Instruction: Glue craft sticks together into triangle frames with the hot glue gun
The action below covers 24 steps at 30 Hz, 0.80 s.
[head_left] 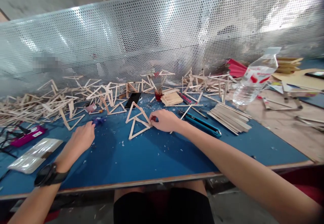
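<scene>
My right hand [165, 120] pinches the right corner of a small frame of pale wooden sticks [139, 134]. Two joined triangles form this frame, one standing behind the other on the blue table top. To the left, my left hand [82, 136] has its fingers curled together at the near end of a small blue-purple tool [100, 120], which looks like a glue gun. Its handle is mostly covered by the fingers. Right of my right hand lie a teal box cutter [202, 122] and a stack of flat wooden sticks [229, 117].
Loose stick frames [50, 99] crowd the back of the blue table [121, 163], before a perforated metal screen [157, 31]. A water bottle [255, 77] stands at right. At left are a magenta power strip [29, 135] and a clear plastic packet [35, 155]; a phone [133, 100] lies farther back.
</scene>
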Each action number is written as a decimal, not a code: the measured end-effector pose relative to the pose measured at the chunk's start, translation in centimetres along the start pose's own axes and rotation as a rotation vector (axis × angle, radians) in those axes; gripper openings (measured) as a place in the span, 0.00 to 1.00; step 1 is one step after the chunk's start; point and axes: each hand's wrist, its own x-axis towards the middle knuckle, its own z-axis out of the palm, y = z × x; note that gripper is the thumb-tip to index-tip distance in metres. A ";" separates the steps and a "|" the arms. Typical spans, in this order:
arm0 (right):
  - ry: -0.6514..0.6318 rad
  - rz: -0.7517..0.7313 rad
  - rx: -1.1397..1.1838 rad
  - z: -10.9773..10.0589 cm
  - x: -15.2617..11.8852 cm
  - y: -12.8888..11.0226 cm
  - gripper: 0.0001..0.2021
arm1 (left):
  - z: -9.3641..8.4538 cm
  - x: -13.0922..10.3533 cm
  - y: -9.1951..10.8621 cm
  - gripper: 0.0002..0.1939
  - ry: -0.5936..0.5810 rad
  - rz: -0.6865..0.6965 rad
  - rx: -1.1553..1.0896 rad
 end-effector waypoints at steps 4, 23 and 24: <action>0.013 0.003 -0.010 0.2 0.1 0.2 0.08 | 0.0 0.7 0.5 0.27 -0.045 0.017 0.216; 0.056 0.108 -0.102 -2.7 0.2 2.5 0.10 | -4.8 5.9 11.2 0.30 -0.258 0.521 -0.279; 0.003 0.071 -0.076 -2.9 0.2 2.6 0.10 | -4.5 5.9 11.3 0.30 -0.249 0.529 -0.302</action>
